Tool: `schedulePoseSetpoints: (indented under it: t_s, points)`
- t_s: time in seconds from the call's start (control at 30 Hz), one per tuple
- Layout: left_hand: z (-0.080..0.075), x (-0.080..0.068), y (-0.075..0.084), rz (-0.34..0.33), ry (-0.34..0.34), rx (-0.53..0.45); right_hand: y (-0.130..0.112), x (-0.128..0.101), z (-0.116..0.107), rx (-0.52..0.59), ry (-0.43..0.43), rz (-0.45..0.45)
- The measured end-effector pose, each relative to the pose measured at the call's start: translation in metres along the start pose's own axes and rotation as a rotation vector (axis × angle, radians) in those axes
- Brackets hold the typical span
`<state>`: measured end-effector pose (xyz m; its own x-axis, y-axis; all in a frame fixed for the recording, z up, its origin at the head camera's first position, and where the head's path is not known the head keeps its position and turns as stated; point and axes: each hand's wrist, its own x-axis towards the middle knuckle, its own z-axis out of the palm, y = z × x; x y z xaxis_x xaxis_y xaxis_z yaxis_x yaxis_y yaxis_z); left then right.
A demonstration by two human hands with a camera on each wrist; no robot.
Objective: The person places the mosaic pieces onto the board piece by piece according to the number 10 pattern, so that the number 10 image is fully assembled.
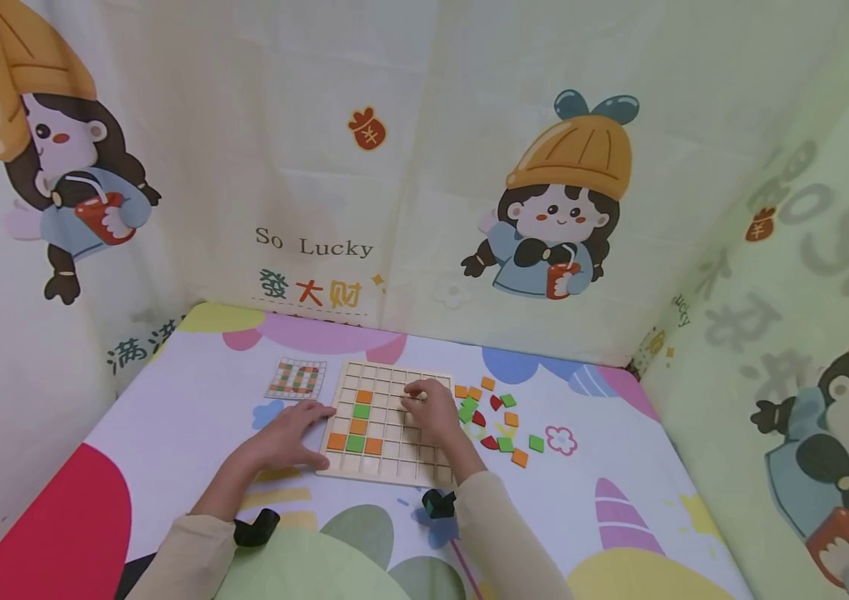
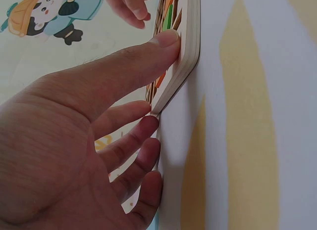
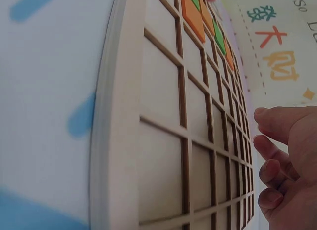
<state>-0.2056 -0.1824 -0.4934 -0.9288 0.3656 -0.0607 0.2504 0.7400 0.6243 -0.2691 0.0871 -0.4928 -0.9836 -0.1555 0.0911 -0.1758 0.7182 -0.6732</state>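
Evidently a gridded wooden board (image 1: pixel 411 458), partly covered.
The left hand (image 1: pixel 285 435), thumb spread from its fingers, touches the nine-o'clock edge; the right hand (image 1: pixel 435 410), near two o'clock, hides some of it, and whether its curled fingers pinch anything I cannot tell. Loose tiles (image 1: pixel 511 419), some overlapping, lie at three; a card (image 1: pixel 297 379) at ten is too small to read. Sleeves (image 1: pixel 506 533) run out of frame. The tabletop (image 1: pixel 192 417) is white, colour-printed; cartoon curtains (image 1: pixel 424 167) rise at twelve.
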Motion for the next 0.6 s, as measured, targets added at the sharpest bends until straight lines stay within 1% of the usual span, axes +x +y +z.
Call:
schedulePoseSetpoints:
  t_s: [0.13, 0.33, 0.43, 0.6]
  points:
    - [0.000, 0.000, 0.001, -0.002, -0.002, 0.000, 0.007, -0.002, -0.004, -0.011, 0.015, 0.008]
    - [-0.001, -0.001, 0.003, -0.023, -0.004, -0.007, 0.018, -0.007, -0.013, 0.011, 0.009, 0.030]
    - [-0.001, -0.001, 0.003, -0.027, -0.003, -0.006, 0.021, -0.009, -0.019, 0.019, 0.012, 0.061]
    - [-0.001, 0.000, 0.004, -0.023, -0.008, -0.001, 0.029, -0.013, -0.028, 0.009, 0.043, 0.100]
